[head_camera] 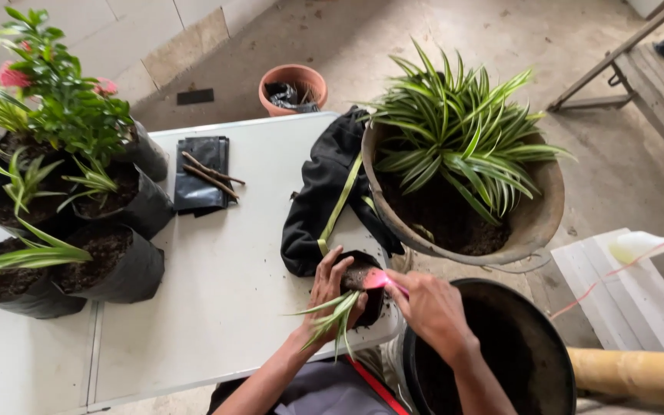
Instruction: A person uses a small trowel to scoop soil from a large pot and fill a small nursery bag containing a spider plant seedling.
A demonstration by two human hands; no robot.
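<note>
My left hand point(330, 289) grips a small black grow bag point(368, 301) filled with dark soil at the white table's point(224, 292) near edge, and holds a green striped plantlet point(330, 317) against the bag. My right hand point(429, 304) is closed on a small pink tool point(380, 280) whose tip rests on the soil in the bag. A large black bucket point(501, 346) of soil stands just under my right forearm.
A wide clay bowl point(536, 223) with a striped spider plant sits to the right. A black cloth bag point(323, 192) lies behind my hands. Several planted black bags point(117, 261) stand at the left, folded bags and sticks point(203, 175) mid-table, a terracotta pot point(293, 86) on the floor.
</note>
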